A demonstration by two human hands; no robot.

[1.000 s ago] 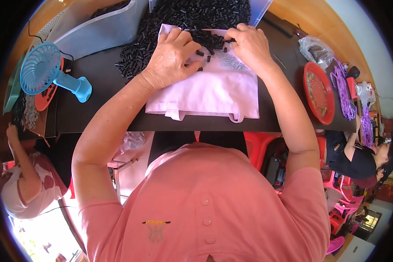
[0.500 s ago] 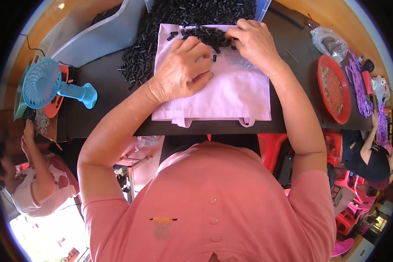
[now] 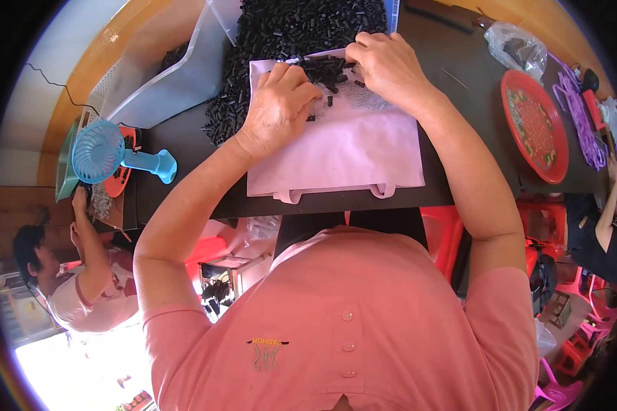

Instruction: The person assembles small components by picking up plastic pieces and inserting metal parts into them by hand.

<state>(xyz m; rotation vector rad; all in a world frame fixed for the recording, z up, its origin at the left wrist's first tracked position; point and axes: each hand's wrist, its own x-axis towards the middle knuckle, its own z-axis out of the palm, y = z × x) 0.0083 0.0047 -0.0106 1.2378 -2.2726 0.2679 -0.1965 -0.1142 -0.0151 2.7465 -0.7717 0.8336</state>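
Observation:
A pale lilac cloth bag (image 3: 343,151) lies flat on the dark table, its two short handles toward me. On its far half are small black tube-shaped pieces (image 3: 325,70) and a patch of small clear pieces (image 3: 367,97). My left hand (image 3: 279,103) rests at the bag's far left, fingers curled down by the black pieces. Over the far right part, my right hand (image 3: 389,66) has its fingers bent and pressed together beside the pieces. What either hand's fingertips hold is hidden.
Behind the bag spreads a large heap of black pieces (image 3: 295,27), beside a translucent bin (image 3: 178,75). A blue fan (image 3: 99,151) stands left. At right are a red tray (image 3: 554,164), a plastic bag (image 3: 517,51) and purple cords (image 3: 577,120). Other people sit at both sides.
My left hand has shifted toward the bag's far left, its thumb drawn in. My right hand has moved slightly along the far edge. The whole view has shifted a little.

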